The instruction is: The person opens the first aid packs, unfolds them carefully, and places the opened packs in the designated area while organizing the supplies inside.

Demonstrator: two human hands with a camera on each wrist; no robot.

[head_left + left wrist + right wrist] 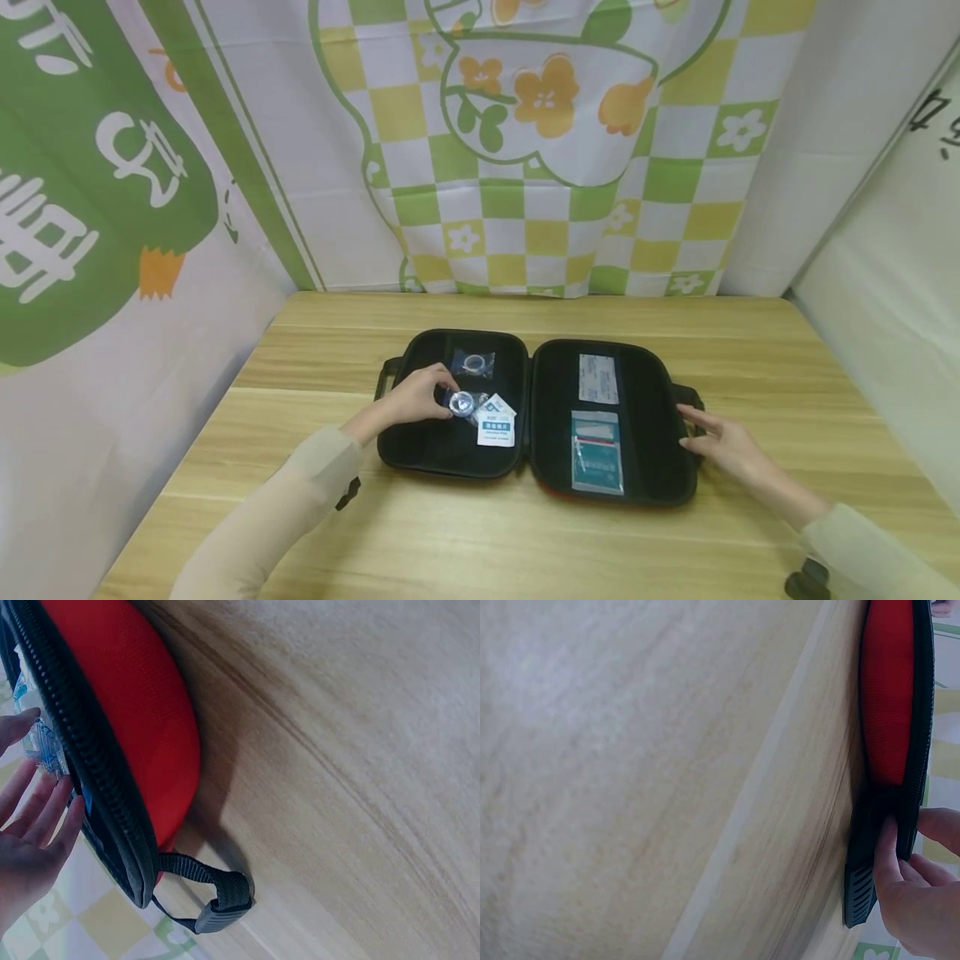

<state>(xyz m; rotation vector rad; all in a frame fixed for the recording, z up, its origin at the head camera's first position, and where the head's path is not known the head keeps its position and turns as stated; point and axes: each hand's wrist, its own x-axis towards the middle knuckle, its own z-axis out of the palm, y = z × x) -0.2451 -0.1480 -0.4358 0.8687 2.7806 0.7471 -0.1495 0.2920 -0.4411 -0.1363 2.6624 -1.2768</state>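
Evidently the worktop (pixel 480 550) bears the open case (pixel 651 417); the right hand (pixel 723 450) grips its right edge, and firmness there should steady it; the left hand (pixel 411 397), beside the pads (pixel 496 427) in the case's left half, pinches a roll (pixel 462 404); a light, level pinch should avoid nudging them.

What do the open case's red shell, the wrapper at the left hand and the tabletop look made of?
Red shell: likely fabric over a stiff form, matte; fine texture, smooth unsagging curve.
Wrapper: probably thin plastic film, glossy; clear, creased, with bright glints.
Tabletop: wood or wood-look laminate, low sheen; streaked grain shows, but the look can't settle which.
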